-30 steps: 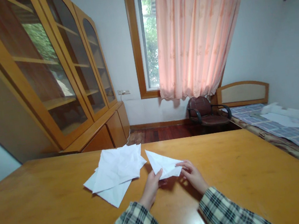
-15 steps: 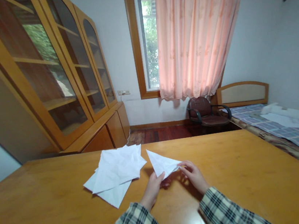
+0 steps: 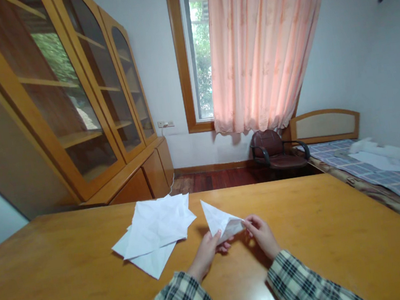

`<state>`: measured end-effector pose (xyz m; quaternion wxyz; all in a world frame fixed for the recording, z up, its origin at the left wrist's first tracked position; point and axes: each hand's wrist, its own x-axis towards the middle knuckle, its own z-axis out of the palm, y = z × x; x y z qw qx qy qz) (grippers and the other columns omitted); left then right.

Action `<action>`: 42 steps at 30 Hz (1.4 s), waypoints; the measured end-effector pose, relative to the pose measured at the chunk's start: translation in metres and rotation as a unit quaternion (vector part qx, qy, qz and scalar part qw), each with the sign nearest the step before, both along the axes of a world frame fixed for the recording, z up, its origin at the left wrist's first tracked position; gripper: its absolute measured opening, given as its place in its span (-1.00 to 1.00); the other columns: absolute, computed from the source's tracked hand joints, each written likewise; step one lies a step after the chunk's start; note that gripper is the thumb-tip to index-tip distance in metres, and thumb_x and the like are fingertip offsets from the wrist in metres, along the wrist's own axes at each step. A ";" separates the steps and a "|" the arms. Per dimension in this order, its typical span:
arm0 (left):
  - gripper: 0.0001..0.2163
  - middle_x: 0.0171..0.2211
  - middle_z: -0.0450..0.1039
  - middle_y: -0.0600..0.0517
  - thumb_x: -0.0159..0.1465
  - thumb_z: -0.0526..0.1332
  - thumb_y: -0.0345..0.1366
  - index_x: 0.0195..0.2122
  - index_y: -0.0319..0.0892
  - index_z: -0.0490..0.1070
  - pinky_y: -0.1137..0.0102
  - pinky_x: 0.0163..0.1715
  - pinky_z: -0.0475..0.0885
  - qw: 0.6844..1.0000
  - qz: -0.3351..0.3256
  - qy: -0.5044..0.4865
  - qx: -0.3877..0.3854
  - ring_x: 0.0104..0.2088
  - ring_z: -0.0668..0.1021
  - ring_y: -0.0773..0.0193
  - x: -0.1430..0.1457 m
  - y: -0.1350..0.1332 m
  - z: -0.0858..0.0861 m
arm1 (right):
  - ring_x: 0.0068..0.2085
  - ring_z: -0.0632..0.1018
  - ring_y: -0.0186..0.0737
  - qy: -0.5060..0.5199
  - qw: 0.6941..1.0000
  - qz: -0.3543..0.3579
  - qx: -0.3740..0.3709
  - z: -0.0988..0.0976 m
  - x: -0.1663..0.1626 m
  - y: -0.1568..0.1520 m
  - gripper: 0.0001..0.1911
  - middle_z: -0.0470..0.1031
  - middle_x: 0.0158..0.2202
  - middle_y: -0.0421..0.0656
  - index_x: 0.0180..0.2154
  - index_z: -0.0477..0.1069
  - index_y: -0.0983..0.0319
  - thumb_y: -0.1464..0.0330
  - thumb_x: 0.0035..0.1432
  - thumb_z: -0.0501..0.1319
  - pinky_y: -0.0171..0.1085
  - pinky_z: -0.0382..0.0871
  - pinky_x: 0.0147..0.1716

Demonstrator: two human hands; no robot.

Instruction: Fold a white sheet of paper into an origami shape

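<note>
Between my two hands, above the table, is a sheet of white paper [image 3: 219,220] folded into a triangle, its layers parted along the near edge. My left hand [image 3: 210,247] grips the near left corner, thumb on top and fingers underneath. At the right corner, the thumb and fingertips of my right hand [image 3: 260,233] pinch the paper. A loose stack of white paper sheets [image 3: 155,229] lies on the table to the left of my left hand, with the sheets turned at different angles.
The wooden table [image 3: 75,294] spans the foreground. Past it stand a glass-door cabinet [image 3: 96,178] on the left, a brown armchair [image 3: 277,152] and a bed [image 3: 368,167] with a checked cover on the right. A pink curtain [image 3: 261,53] hangs over the window.
The folded paper has shifted slightly right and its near edge has opened, showing a pocket between layers. My right hand has moved a little to the right, still pinching the corner.
</note>
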<state>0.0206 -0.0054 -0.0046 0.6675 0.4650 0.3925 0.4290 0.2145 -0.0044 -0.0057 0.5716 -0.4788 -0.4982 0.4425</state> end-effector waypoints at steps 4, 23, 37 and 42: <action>-0.47 -0.30 0.56 -0.17 0.13 0.17 0.11 -0.17 -0.34 0.44 0.46 -0.48 0.39 1.000 -0.012 0.002 -0.004 -0.48 0.52 0.30 0.001 -0.003 0.005 | -0.60 0.32 -0.38 0.004 1.000 -0.005 0.005 -0.001 0.002 0.001 -0.54 0.29 -0.64 -0.29 -0.47 0.33 0.24 -0.03 -0.11 0.30 -0.38 0.20 -0.61; -0.52 -0.37 0.54 -0.15 0.08 0.27 0.02 -0.20 -0.35 0.37 0.44 -0.52 0.41 0.997 -0.020 0.049 0.064 -0.54 0.49 0.33 0.002 -0.001 -0.007 | -0.63 0.28 -0.39 -0.005 1.000 -0.027 0.005 -0.002 0.002 0.002 -0.54 0.24 -0.67 -0.32 -0.48 0.28 0.24 -0.01 -0.12 0.31 -0.39 0.14 -0.63; -0.53 -0.49 0.51 -0.11 0.15 0.18 0.07 -0.39 -0.36 0.43 0.49 -0.62 0.38 0.994 -0.024 0.058 0.092 -0.61 0.46 0.38 0.002 0.002 -0.016 | -0.62 0.30 -0.40 0.027 0.999 -0.024 0.012 -0.005 0.003 0.003 -0.58 0.25 -0.64 -0.35 -0.40 0.25 0.23 0.07 -0.09 0.33 -0.40 0.15 -0.63; -0.52 -0.46 0.53 -0.14 0.13 0.18 0.08 -0.36 -0.36 0.43 0.49 -0.67 0.37 0.995 0.001 0.057 0.084 -0.62 0.46 0.36 0.003 0.005 -0.021 | -0.64 0.29 -0.43 0.126 0.992 -0.012 -0.022 -0.005 -0.003 0.002 -0.47 0.25 -0.61 -0.42 -0.22 0.15 0.15 0.08 -0.11 0.35 -0.44 0.14 -0.67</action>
